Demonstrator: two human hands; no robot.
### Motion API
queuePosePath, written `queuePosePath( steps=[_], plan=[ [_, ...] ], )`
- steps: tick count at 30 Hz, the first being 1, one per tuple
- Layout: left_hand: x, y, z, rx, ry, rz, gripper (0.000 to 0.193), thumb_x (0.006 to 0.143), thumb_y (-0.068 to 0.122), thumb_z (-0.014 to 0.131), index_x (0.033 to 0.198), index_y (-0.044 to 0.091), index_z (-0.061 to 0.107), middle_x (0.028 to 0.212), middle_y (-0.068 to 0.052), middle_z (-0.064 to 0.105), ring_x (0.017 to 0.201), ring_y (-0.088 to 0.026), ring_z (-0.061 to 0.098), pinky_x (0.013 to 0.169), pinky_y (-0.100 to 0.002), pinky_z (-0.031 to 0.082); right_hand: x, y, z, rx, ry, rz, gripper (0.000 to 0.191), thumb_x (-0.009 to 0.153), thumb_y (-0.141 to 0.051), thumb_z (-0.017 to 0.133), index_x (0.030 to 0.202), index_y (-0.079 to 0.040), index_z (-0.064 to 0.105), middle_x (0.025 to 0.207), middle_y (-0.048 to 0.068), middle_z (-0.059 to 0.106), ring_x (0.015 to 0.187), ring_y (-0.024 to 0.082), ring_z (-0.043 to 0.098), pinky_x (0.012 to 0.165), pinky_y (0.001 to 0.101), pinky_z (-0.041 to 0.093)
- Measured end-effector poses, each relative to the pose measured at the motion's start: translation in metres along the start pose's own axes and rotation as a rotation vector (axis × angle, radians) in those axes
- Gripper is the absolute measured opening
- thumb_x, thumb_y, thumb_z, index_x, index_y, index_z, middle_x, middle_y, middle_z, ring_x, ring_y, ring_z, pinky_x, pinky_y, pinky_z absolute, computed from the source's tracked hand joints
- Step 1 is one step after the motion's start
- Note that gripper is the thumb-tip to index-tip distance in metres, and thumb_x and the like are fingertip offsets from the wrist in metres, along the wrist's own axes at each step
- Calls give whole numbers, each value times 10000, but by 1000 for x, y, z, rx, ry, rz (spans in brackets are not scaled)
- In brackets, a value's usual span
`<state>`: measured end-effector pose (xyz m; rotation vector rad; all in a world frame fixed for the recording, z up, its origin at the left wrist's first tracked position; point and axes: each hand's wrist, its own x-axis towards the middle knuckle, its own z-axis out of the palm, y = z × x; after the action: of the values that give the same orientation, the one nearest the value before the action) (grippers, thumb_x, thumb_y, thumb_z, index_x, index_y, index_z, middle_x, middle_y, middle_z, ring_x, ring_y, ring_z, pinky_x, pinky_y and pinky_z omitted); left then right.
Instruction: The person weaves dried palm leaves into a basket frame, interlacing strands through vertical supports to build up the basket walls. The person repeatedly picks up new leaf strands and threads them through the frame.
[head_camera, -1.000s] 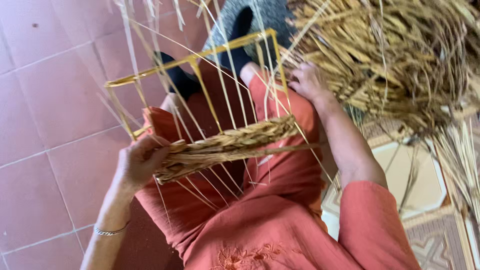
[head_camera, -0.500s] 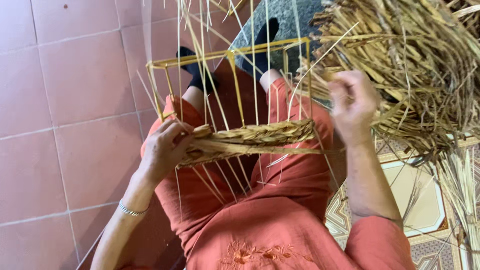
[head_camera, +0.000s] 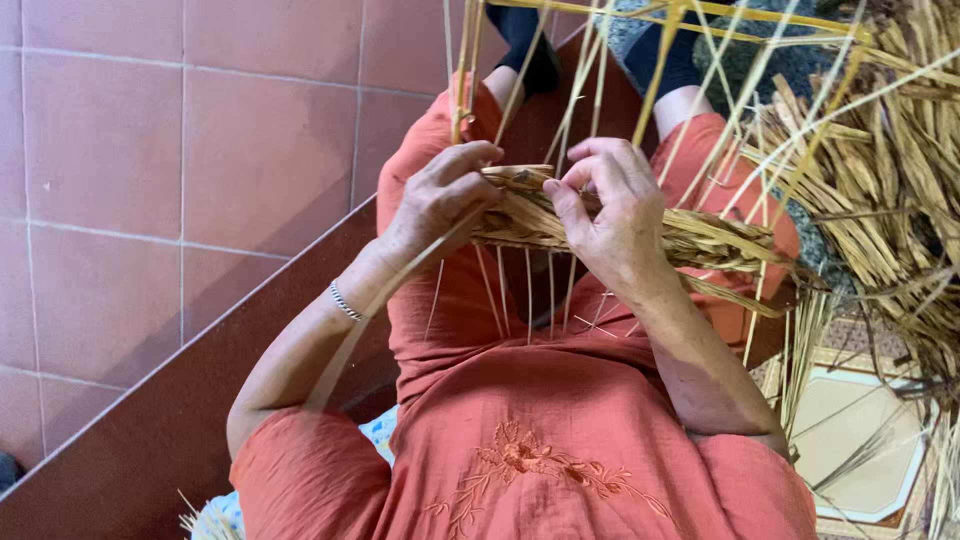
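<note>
A woven band of dry straw (head_camera: 700, 240) runs across thin upright straw strands held in a yellow frame (head_camera: 760, 18) over my lap. My left hand (head_camera: 440, 195) grips the left end of the band, fingers curled around it and a strand. My right hand (head_camera: 610, 215) pinches the straw just beside it, thumb and fingers closed on the weave near the band's left part. A silver bracelet (head_camera: 343, 300) sits on my left wrist.
A big heap of loose dry straw (head_camera: 890, 190) lies at the right. Red floor tiles (head_camera: 150, 150) spread at the left, with a dark red step edge (head_camera: 150, 420) running diagonally. A patterned mat (head_camera: 860, 450) lies at the lower right.
My right hand has come down from the straw heap onto the woven band, next to my left hand. The view has shifted left and closer.
</note>
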<state>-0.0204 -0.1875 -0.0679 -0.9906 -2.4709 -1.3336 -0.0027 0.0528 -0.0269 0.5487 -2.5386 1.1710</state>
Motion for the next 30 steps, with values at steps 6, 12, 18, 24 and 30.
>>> queuePosePath(
  steps=[6,12,18,24,30],
  plan=[
    [1,8,-9,80,-44,58,215,843,77,750,1034,74,653,1363,-186,599,1062,-300,655,909,-397,568,6,1,23,-127,-74,-23,242,891,-132,844,861,-67,613,947,71,637,904,270,601,757,406,506],
    [4,2,-2,57,-106,-37,156,896,56,753,968,81,616,1105,-91,712,911,-292,669,795,-402,567,-4,11,43,-312,-90,-115,249,880,-128,842,844,-71,602,855,94,582,818,267,566,664,407,476],
    [27,-4,16,-10,-85,-313,337,907,17,701,1192,34,521,840,-132,709,797,-337,723,710,-456,556,-20,20,31,222,-162,326,187,1001,-195,715,1110,-88,607,1017,-14,594,923,118,621,749,318,583],
    [41,-9,25,242,-204,-389,799,813,5,694,1472,-57,246,806,-200,659,766,-400,671,694,-485,529,-40,19,-4,-321,-38,-187,449,825,-381,872,1000,-45,632,888,120,563,853,290,516,698,456,436],
    [46,8,38,464,-295,17,353,734,54,683,1065,56,561,1003,-186,645,911,-342,661,740,-437,557,-68,19,-10,-346,-128,-94,168,877,-30,707,992,-41,584,982,129,580,936,309,573,775,446,497]
  ],
)
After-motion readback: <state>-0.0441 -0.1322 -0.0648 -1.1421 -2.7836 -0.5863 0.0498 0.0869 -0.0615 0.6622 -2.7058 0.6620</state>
